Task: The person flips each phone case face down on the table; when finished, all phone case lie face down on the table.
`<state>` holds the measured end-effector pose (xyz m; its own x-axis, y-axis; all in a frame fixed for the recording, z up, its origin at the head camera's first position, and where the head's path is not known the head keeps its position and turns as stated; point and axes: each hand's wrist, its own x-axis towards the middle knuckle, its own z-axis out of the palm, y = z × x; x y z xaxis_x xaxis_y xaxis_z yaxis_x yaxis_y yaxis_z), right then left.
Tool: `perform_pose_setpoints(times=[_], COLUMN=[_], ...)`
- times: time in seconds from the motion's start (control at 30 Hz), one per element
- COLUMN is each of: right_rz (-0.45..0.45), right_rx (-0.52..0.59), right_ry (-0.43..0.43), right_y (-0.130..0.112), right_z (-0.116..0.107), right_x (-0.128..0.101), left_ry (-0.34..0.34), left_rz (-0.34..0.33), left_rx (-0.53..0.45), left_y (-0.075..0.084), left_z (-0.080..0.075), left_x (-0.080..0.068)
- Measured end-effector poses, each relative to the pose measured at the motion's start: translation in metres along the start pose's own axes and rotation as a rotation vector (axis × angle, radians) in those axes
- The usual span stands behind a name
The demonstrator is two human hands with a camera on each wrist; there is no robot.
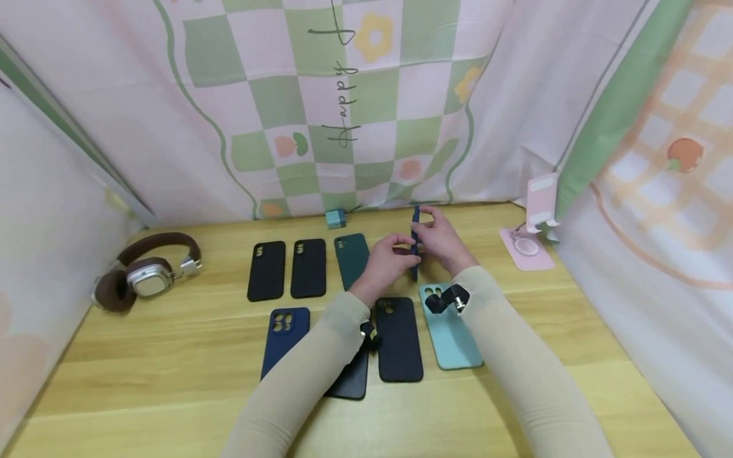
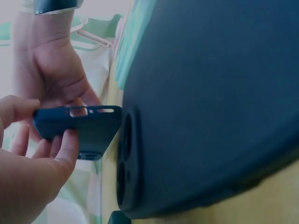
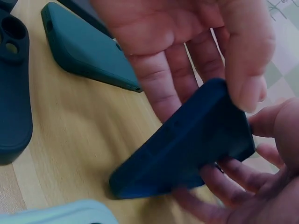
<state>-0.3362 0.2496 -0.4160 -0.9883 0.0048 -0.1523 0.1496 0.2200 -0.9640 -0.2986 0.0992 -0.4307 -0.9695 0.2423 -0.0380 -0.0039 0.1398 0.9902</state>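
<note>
A dark blue phone case (image 1: pixel 415 245) stands on edge near the back of the table, seen nearly side-on from the head. My left hand (image 1: pixel 392 259) pinches it from the left, the thumb at the cutout end and the fingers on its flat face in the left wrist view. From the other side my right hand (image 1: pixel 442 240) holds the same case, fingers spread over it. The right wrist view shows the case (image 3: pixel 177 144) tilted between both hands, close over the wood. A teal-green case (image 1: pixel 352 254) lies just left of my left hand.
Two black cases (image 1: pixel 266 270) lie at the left. In front are a blue case (image 1: pixel 284 331), black cases (image 1: pixel 399 340) and a light turquoise case (image 1: pixel 455 337). Brown headphones (image 1: pixel 150 277), a small blue block (image 1: pixel 335 219) and a pink phone stand (image 1: pixel 541 203) stand around them.
</note>
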Motion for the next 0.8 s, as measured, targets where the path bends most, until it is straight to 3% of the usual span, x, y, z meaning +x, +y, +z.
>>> perform_pose_setpoints(times=[0.1,0.27,0.53,0.8], right_rz=[-0.021,-0.042,0.027,0.061], right_rx=[0.019,-0.020,-0.069,-0.262], right_ry=[-0.005,0.063,0.124,0.116], right_y=[0.001,0.003,0.005,0.008], right_z=[-0.002,-0.005,-0.008,-0.015], right_x=[-0.001,0.001,0.002,-0.002], left_ry=[-0.022,-0.071,-0.094,-0.121], left_rz=[-0.006,-0.014,-0.030,-0.045], left_rx=[0.001,0.048,0.123,0.120], left_y=[-0.001,-0.003,-0.007,-0.002], left_z=[-0.001,-0.002,-0.005,-0.014], left_x=[-0.001,0.000,0.002,-0.002])
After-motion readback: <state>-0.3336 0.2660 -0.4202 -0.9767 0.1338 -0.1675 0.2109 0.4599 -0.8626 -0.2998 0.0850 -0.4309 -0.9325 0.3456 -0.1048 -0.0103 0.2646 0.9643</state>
